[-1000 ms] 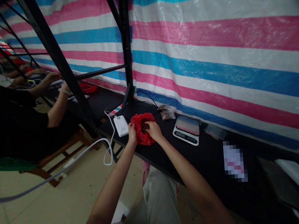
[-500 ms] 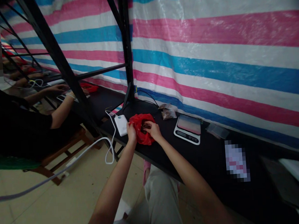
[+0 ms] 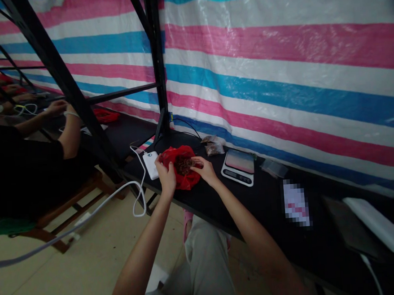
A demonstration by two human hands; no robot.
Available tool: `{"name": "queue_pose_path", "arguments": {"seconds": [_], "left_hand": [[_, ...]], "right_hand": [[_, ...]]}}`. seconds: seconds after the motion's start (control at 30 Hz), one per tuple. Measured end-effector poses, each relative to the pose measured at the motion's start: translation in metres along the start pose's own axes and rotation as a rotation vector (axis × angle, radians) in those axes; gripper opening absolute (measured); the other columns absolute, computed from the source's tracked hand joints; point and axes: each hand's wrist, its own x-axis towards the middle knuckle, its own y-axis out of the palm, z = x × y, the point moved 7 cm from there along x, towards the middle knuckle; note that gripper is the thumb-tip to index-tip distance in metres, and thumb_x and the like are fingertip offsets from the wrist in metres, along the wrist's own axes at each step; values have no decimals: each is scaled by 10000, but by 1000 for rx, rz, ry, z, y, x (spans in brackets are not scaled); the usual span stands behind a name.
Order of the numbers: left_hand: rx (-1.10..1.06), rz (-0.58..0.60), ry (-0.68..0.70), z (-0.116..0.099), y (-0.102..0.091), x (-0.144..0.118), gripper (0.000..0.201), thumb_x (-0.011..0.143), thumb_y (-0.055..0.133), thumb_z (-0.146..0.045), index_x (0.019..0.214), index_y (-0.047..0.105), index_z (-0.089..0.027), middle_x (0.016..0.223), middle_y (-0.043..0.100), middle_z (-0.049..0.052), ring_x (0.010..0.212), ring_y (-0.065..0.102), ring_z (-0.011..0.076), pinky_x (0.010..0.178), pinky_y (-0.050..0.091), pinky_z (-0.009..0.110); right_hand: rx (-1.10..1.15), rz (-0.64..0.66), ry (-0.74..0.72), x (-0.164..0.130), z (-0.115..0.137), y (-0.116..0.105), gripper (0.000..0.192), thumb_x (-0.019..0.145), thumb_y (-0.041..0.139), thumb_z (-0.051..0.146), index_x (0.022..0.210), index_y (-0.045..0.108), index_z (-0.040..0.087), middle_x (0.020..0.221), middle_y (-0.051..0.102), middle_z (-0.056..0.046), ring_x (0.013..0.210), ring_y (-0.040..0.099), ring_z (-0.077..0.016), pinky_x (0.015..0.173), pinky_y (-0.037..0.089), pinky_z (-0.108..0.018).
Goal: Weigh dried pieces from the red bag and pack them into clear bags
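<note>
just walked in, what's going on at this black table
A seated person has both hands at an open red plastic bag on the black table. The left hand grips the bag's near edge; the right hand has its fingertips at the dark contents. A white power bank lies left, a small scale right. Another person's arm works further left.

You are holding open a crumpled red plastic bag [image 3: 182, 168] with your left hand [image 3: 167, 174] while your right hand [image 3: 203, 168] is reaching into it, beside a white digital scale [image 3: 238, 172] on the black table [image 3: 255, 202].
</note>
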Motion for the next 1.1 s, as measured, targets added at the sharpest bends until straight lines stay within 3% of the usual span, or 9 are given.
{"name": "queue_pose_path", "arguments": {"seconds": [0.13,0.23,0.4,0.5,0.6,0.7,0.87,1.0,1.1], "left_hand": [[112,-16,252,-49,1,-28,419,815,447,-174,1224,356,-154,1321,358,132,1266,306,216,1078,207,390],[137,77,358,-72,17,-52,313,836,428,-180,1150,436,-166,1289,384,128,1238,341,225,1045,262,401],[135,367,529,-81,70,-91,249,831,412,-122,1041,521,-198,1235,438,95,1165,402,217,982,330,403],[135,532,582,-73,109,-103,256,811,413,-83,988,551,-206,1217,457,74,1127,425,204,950,358,384],[139,634,630,-63,142,-103,263,780,429,-53,953,563,-199,1192,472,71,1116,427,208,936,371,379],[151,670,648,-53,162,-94,265,752,445,-36,925,571,-192,1174,481,76,1108,431,219,930,378,387],[155,604,591,-39,164,-80,241,748,440,-37,878,581,-183,1134,490,84,1071,449,225,916,389,387],[131,632,622,-41,163,-84,203,782,440,-79,876,583,-189,1115,500,74,1061,459,215,907,396,371],[127,647,637,-44,164,-86,198,785,438,-82,867,584,-188,1118,499,74,1066,458,213,912,394,369]], "right_hand": [[-58,-86,1,-15,10,-43,388,659,675,258,1027,580,179,1039,654,-67,939,619,-176,897,455,-353],[-116,-222,33,-40,9,-95,399,676,661,297,1048,565,189,1080,638,-75,974,609,-190,903,450,-370],[-341,-525,140,-113,-6,-188,429,682,640,357,1057,545,170,1064,637,-106,964,612,-215,903,443,-400],[-453,-666,205,-149,-19,-226,431,674,626,370,1033,539,147,1020,645,-129,945,616,-230,882,453,-412],[-564,-673,254,-158,-32,-241,397,680,601,347,1008,539,132,987,649,-140,928,620,-238,866,458,-414],[-689,-580,339,-149,-41,-244,400,688,581,279,1054,521,130,1008,642,-135,944,612,-241,865,450,-410],[-958,-505,518,-142,-27,-270,601,688,624,313,1228,439,124,1130,587,-153,1044,546,-270,864,410,-399],[-1315,-600,604,-138,5,-304,474,803,509,245,1270,439,203,1138,583,-135,1058,505,-286,833,356,-422],[-1563,-363,681,-120,2,-305,323,756,575,207,1073,615,156,1082,604,-172,1033,493,-325,821,319,-442]]}}
